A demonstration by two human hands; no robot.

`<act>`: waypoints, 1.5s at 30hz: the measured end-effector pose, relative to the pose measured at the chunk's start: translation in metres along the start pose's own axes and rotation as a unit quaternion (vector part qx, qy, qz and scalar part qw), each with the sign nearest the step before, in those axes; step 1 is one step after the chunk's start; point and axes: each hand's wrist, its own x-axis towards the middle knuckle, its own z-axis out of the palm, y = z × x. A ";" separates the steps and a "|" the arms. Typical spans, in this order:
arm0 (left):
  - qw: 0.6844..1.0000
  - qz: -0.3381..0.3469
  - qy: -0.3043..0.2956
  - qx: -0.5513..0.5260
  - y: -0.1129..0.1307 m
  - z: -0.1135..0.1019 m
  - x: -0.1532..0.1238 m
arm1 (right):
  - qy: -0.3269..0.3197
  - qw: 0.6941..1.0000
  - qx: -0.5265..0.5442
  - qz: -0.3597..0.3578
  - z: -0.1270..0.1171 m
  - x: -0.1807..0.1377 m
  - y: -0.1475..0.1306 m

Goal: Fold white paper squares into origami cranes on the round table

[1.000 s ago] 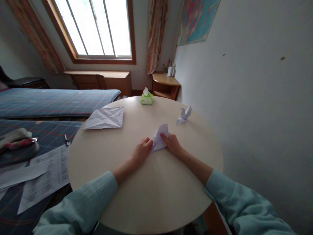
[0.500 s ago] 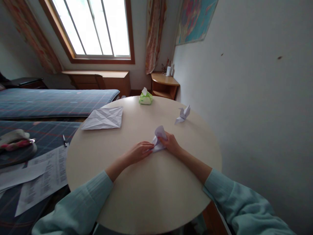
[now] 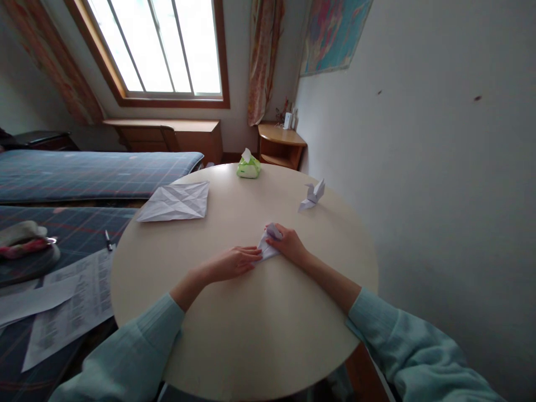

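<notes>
Partly hidden by right hand (image 3: 290,244): folded paper (image 3: 267,249).

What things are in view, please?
table: 1, cream, centre
folded paper: 1, white, table's middle
paper bird: 1, white, table's right
creased paper: 1, white, table's left
tissue pack: 1, green, table's back
beds: 2, blue plaid, left
papers: several, white, left
pen: 1, dark, left
window: 1, brown frame, back
curtains: 2, orange, flanking window
desk: 1, brown, under window
corner shelf: 1, brown, back
poster: 1, multicoloured, right wall
left hand and right hand: 2, bare, touching folded paper
sleeves: 2, teal, below
</notes>
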 end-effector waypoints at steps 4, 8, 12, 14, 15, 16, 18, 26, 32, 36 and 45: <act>0.993 -0.040 -0.099 0.042 0.015 -0.007 -0.009 | -0.007 1.000 -0.023 0.011 -0.003 0.000 -0.004; 0.987 -0.042 -0.155 0.028 0.024 -0.010 -0.011 | -0.016 0.999 -0.040 0.016 -0.004 0.000 -0.006; 0.989 -0.036 -0.144 -0.004 0.025 -0.012 -0.010 | -0.004 0.996 -0.091 -0.019 -0.003 0.002 -0.004; 0.991 -0.022 -0.132 -0.017 0.023 -0.011 -0.009 | 0.014 0.993 -0.114 -0.021 -0.002 0.002 -0.001; 0.992 -0.018 -0.121 -0.023 0.022 -0.010 -0.008 | 0.021 0.992 -0.121 -0.019 -0.002 0.003 0.000; 0.994 -0.019 -0.101 -0.028 0.020 -0.009 -0.006 | 0.026 0.991 -0.127 -0.017 -0.001 0.003 0.001; 0.998 -0.037 -0.038 -0.028 0.014 -0.004 -0.002 | 0.021 0.991 -0.129 -0.018 0.000 0.004 0.005; 0.993 -0.071 0.032 0.090 -0.007 0.011 0.016 | 0.002 0.995 -0.086 -0.047 0.000 0.010 0.010; 0.986 -0.060 0.090 0.125 -0.004 0.006 0.022 | -0.008 0.997 -0.062 -0.053 -0.003 0.010 0.010; 0.987 -0.020 0.135 0.085 -0.001 0.006 0.023 | -0.038 0.997 0.003 -0.068 -0.004 0.009 0.014; 0.947 -0.092 0.299 -0.076 -0.012 0.017 0.033 | -0.074 0.988 0.109 -0.083 0.002 0.005 0.003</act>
